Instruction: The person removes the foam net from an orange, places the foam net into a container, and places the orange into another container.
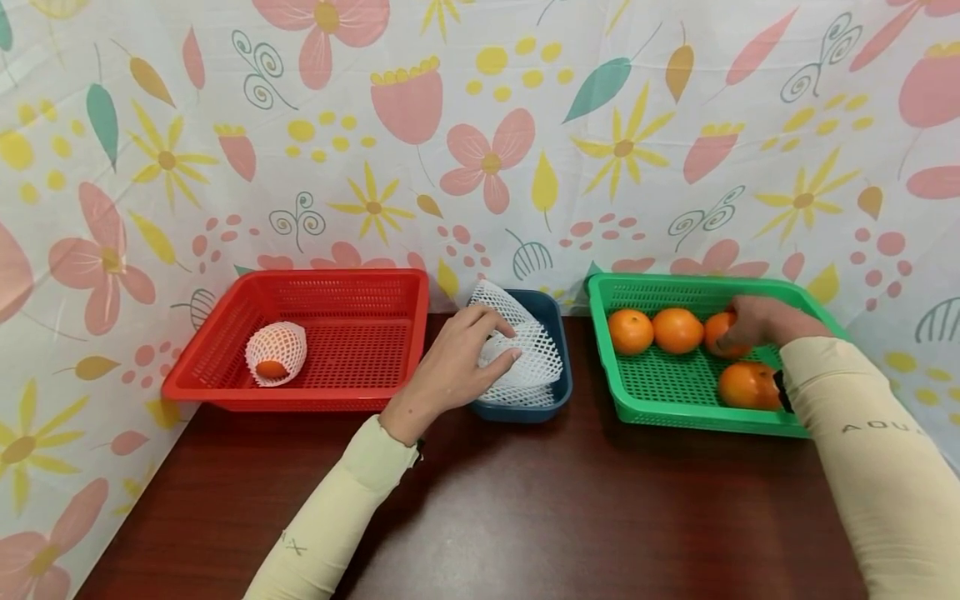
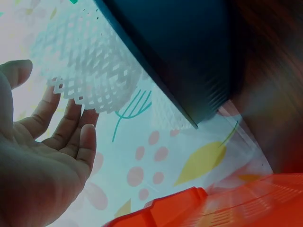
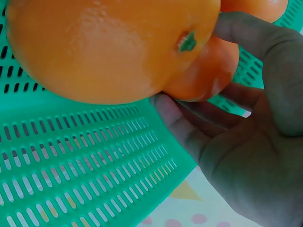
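Observation:
In the head view my right hand (image 1: pixel 768 321) reaches into the green basket (image 1: pixel 675 414) and grips an orange (image 1: pixel 718 331) near the back. The right wrist view shows thumb and fingers around that orange (image 3: pixel 201 75), partly hidden behind a nearer orange (image 3: pixel 109 52) with a green stem end. My left hand (image 1: pixel 457 358) is over the blue basket (image 1: pixel 564 375), thumb apart from loosely bent fingers. White foam fruit nets (image 1: pixel 528 354) fill this basket; in the left wrist view, the fingertips are right at the edge of one foam net (image 2: pixel 90 66).
To the left stands a red basket (image 1: pixel 360 400) holding one orange in a foam net (image 1: pixel 276 354). Other oranges (image 1: pixel 630 332) lie in the green basket. All three baskets stand on a dark wooden table (image 1: pixel 510 508), against a flower-patterned cloth (image 1: pixel 487 100).

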`<state>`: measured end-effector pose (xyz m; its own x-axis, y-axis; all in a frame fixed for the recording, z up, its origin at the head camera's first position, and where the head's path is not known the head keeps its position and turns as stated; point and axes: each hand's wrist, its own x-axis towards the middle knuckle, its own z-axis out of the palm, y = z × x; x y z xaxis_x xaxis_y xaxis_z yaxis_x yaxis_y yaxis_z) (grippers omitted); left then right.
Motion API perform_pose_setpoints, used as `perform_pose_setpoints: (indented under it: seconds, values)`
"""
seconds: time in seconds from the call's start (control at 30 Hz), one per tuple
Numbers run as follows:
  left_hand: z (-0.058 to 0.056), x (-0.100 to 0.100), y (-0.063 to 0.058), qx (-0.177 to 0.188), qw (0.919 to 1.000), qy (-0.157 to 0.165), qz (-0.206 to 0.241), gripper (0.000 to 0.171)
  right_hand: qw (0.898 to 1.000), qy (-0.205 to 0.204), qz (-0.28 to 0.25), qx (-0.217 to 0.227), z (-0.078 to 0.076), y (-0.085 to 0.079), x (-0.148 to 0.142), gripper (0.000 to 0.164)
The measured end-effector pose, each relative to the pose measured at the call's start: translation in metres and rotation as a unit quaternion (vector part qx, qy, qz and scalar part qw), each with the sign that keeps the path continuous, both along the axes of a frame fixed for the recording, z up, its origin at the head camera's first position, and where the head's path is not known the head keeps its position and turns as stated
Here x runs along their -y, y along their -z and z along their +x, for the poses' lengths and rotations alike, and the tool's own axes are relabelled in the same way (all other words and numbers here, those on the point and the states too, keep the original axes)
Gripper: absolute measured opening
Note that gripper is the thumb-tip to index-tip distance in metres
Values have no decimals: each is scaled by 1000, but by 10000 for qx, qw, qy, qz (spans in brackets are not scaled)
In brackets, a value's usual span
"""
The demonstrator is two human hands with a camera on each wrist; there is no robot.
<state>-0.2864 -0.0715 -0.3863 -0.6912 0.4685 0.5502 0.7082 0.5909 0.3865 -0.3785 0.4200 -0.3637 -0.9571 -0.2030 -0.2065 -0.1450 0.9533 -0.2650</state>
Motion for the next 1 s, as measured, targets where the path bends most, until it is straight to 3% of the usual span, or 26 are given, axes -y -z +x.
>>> perform_pose_setpoints:
  seconds: [0.17,0.4,0.57,0.77,0.87,1.0]
  values:
    - [1,2,-3,-8,10000,11,19,23,9992,-43,385,140,-5,2,-8,73]
    - [3,3,-8,15,10000,-27,17,23,9985,-9,489,264,-2,-6,-8,78]
    - [5,7,-13,114,9996,-274,-11,27,9981,8,544,292,0,-17,-1,81]
    - [5,12,-16,406,9976,-561,-21,31,9996,-52,9,269,1,-27,10,81]
    - [5,13,-17,432,9976,-530,57,31,9995,-136,-238,184,4,-30,13,79]
    - [4,14,-19,302,9983,-472,127,28,9996,-163,-175,-166,10,-39,19,65]
